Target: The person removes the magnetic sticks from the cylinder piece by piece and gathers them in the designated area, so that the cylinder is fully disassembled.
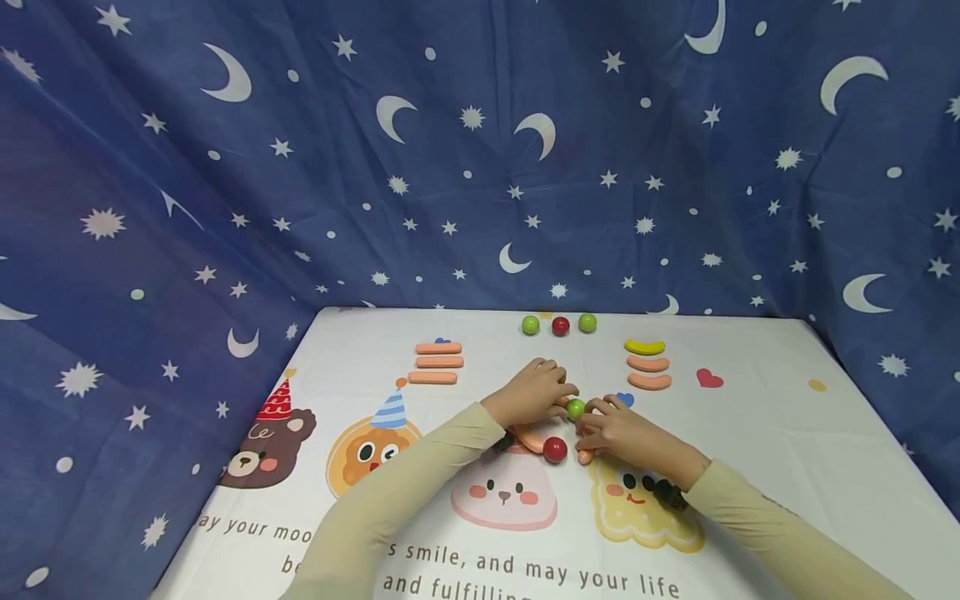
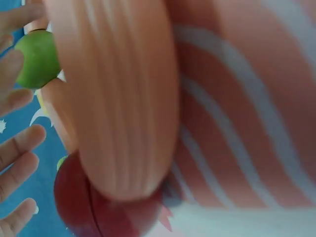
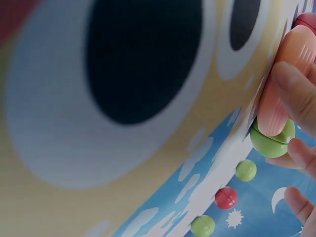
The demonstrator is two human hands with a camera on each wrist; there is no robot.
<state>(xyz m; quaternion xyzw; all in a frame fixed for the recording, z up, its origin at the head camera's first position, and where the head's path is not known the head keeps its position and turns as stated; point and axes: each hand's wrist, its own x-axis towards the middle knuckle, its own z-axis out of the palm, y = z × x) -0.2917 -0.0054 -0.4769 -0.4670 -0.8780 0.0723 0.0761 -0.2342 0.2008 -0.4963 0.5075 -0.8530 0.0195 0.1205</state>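
Observation:
Both hands meet at the middle of the printed table mat [image 1: 750, 433]. A green ball [image 1: 575, 408] [image 2: 37, 59] [image 3: 271, 140] sits between their fingertips. My left hand [image 1: 534, 392] curls its fingers [image 2: 12, 64] against the ball from the left. My right hand [image 1: 618, 427] pinches it from the right, its thumb [image 3: 298, 91] lying over a ribbed orange sausage piece [image 3: 284, 74] [image 1: 585, 456]. A second orange piece [image 1: 531, 437] [image 2: 123, 98] lies under the left hand. A red ball [image 1: 555, 449] [image 2: 94, 207] rests just in front of both hands.
At the back stand a green ball [image 1: 530, 325], a red ball [image 1: 560, 326] and another green ball [image 1: 587, 322]. Three orange sticks [image 1: 438, 362] lie back left. A yellow piece [image 1: 645, 347] and two orange pieces [image 1: 648, 372] lie back right. A star-print curtain [image 1: 480, 167] walls the table.

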